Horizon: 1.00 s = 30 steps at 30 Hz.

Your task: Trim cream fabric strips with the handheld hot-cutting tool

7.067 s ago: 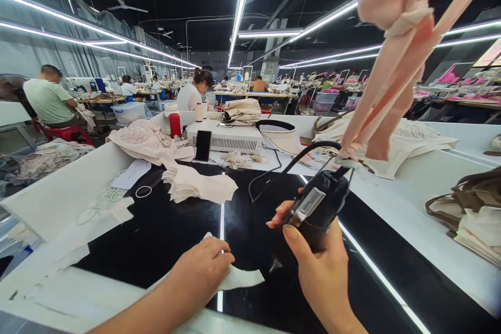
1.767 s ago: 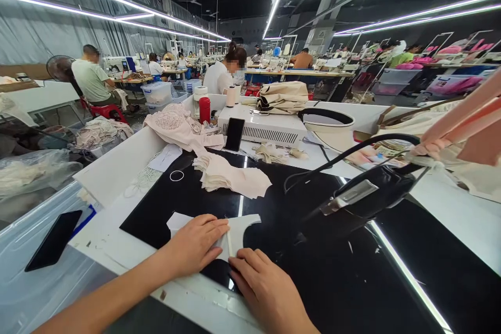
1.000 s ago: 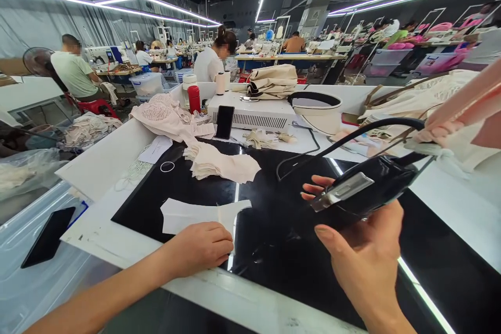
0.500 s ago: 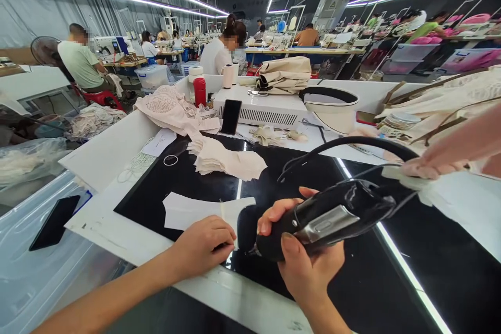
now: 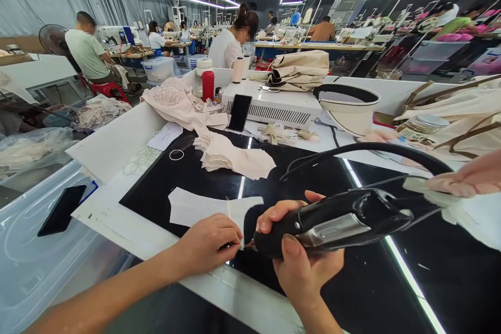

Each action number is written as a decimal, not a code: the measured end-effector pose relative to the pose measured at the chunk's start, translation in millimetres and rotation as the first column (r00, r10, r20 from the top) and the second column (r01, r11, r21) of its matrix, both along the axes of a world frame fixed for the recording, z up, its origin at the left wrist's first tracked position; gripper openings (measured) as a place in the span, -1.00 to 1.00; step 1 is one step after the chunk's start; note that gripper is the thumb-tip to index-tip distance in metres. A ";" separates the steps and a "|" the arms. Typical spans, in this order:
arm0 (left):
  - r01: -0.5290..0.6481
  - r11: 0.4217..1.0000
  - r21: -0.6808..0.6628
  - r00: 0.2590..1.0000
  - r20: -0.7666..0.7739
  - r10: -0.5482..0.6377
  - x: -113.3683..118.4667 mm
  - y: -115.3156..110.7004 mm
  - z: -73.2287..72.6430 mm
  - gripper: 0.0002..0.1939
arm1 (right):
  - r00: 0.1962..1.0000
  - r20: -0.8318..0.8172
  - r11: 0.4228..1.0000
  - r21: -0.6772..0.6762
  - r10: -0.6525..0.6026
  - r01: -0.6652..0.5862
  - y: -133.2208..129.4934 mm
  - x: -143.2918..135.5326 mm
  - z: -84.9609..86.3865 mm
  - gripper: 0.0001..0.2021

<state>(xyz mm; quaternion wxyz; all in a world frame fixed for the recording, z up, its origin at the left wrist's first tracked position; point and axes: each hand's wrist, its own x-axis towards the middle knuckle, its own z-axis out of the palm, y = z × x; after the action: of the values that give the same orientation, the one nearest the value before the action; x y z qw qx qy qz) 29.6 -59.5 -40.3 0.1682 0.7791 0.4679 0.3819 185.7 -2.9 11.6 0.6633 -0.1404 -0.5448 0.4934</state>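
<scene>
My right hand [image 5: 307, 261] grips a black handheld power tool [image 5: 336, 224] with a silver plate along its side. Its narrow metal tip points left, close to the fingers of my left hand [image 5: 214, 242]. That hand is closed at the near edge of a flat white cut piece [image 5: 199, 207], which has a narrow pale strip across it; what the fingertips pinch is hidden. At the right, another person's hand [image 5: 469, 175] is at a pale cloth [image 5: 425, 193] by the tool's rear end and cable.
A black mat [image 5: 376, 282] covers much of the white table. Behind lie stacked beige fabric pieces [image 5: 235, 154], a white ring [image 5: 176, 155], an upright phone [image 5: 240, 112], a red bottle [image 5: 208, 86] and a visor [image 5: 348, 107]. Another phone [image 5: 61, 211] rests on a clear plastic lid at left.
The tool's tip and my left fingers have come closer together, near the strip's lower end. The view has shifted slightly, and the other person's hand has moved a little to the right.
</scene>
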 end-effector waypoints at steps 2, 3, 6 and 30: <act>0.002 1.000 -0.001 1.000 0.002 -0.002 0.1 0.2 -0.7 -0.84 | 1.000 0.004 1.000 -0.005 0.004 -0.004 -0.6 -0.1 -0.2 -0.55; 0.003 1.000 -0.004 1.000 0.001 -0.003 0.1 0.3 -1.0 -0.84 | 1.000 0.003 1.000 -0.006 0.003 -0.003 -0.8 -0.2 -0.3 -0.55; 0.016 1.000 -0.013 1.000 -0.006 -0.016 -0.5 0.3 -0.2 -0.86 | 1.000 0.000 1.000 -0.001 0.009 -0.009 -0.8 -0.9 -0.4 -0.55; 0.062 0.998 0.014 0.941 -0.334 -0.054 -1.2 12.6 -1.9 -0.86 | 0.999 0.038 1.000 0.018 -0.026 0.025 -3.3 -0.4 0.2 -0.56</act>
<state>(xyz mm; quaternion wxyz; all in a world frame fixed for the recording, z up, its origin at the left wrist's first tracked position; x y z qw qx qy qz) 28.4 -46.9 -42.1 0.0883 0.8479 0.4618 0.2450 185.3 -6.2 11.8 0.6603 -0.1508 -0.5598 0.4774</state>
